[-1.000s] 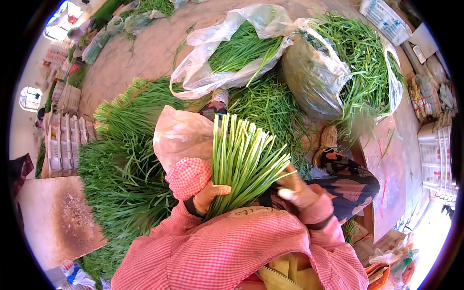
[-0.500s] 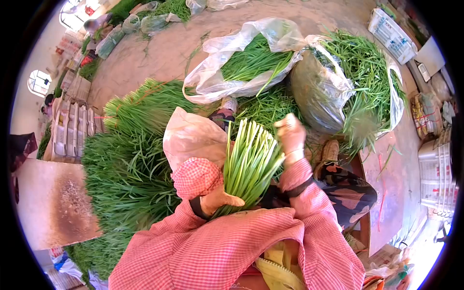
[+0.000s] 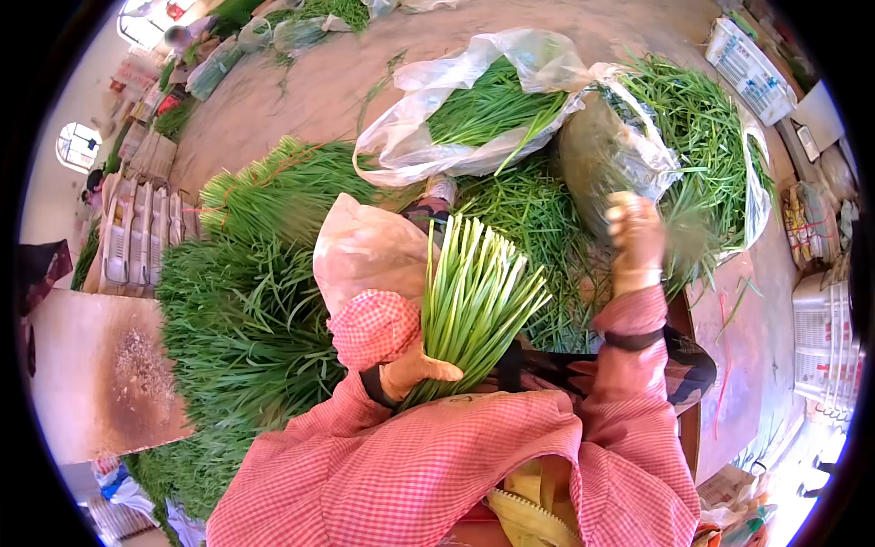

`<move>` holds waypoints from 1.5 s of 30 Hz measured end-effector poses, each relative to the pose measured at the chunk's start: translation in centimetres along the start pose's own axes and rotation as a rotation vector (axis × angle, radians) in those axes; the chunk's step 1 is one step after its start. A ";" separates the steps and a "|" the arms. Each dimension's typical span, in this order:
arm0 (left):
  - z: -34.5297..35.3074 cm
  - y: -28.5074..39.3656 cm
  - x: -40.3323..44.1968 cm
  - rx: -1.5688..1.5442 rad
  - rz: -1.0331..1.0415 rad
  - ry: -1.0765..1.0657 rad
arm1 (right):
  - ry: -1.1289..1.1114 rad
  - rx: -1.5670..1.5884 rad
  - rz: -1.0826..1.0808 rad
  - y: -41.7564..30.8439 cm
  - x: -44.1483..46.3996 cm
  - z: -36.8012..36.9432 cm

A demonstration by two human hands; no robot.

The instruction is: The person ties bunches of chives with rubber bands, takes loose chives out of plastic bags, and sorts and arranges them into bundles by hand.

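Note:
My left hand (image 3: 417, 372) is closed around the lower part of a thick bunch of garlic chives (image 3: 478, 296), thumb across the front. Pale cut ends fan upward and to the right from it. Out to the right, my right hand (image 3: 635, 228) is raised with its fingers curled in, near the grey plastic sack (image 3: 588, 173). Whatever it may hold is too blurred to make out. Loose green blades (image 3: 529, 205) cover the floor beyond the bunch. A pink cloth-like cover (image 3: 365, 251) lies by my left sleeve.
Stacked chives (image 3: 246, 319) fill the left side, with a tied bundle (image 3: 283, 187) behind. An open clear plastic bag (image 3: 401, 118) of chives stands ahead. More greens (image 3: 697, 128) spill from the sack at right. White crates (image 3: 747, 68) line the far right; a stained board (image 3: 109, 374) is at left.
My right hand has moved right, away from the bunch, toward the grey sack. The bunch stays in my left hand, and the view has shifted slightly.

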State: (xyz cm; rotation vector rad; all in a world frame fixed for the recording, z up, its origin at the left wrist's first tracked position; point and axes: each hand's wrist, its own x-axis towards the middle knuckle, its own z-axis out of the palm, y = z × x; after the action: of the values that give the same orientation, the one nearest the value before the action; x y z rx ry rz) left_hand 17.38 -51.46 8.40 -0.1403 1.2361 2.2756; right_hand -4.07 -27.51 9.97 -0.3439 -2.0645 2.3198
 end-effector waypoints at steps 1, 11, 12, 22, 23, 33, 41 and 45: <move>0.3 0.5 -0.1 -0.022 0.008 0.012 | 0.073 -0.129 -0.101 1.8 2.5 -2.6; 0.5 2.8 1.7 0.511 0.165 0.222 | -0.674 1.155 0.817 6.2 -10.4 5.5; 1.4 2.4 2.0 0.941 0.216 0.445 | -0.718 1.320 0.739 7.7 -9.5 6.6; -1.4 6.9 2.2 1.319 0.075 -0.095 | -0.774 1.198 0.760 8.0 -12.0 4.9; -2.6 7.9 3.8 1.173 0.129 -0.213 | -0.810 1.178 0.732 7.6 -12.0 5.1; -2.4 1.7 3.2 -0.022 -0.293 -0.253 | -0.471 0.667 0.108 2.2 -3.8 -4.8; -2.0 0.8 2.4 -0.205 -0.300 -0.079 | -0.262 0.151 0.171 3.5 -8.4 -0.6; -1.7 0.5 2.5 -0.082 -0.216 -0.011 | -0.389 -0.581 -0.395 2.0 -9.0 -1.7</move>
State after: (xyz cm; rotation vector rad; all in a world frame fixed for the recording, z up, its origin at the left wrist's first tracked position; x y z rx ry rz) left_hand 14.71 -52.00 7.01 -0.2774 1.0667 2.1365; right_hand 5.26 -27.53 9.18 0.5162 -2.6511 1.6262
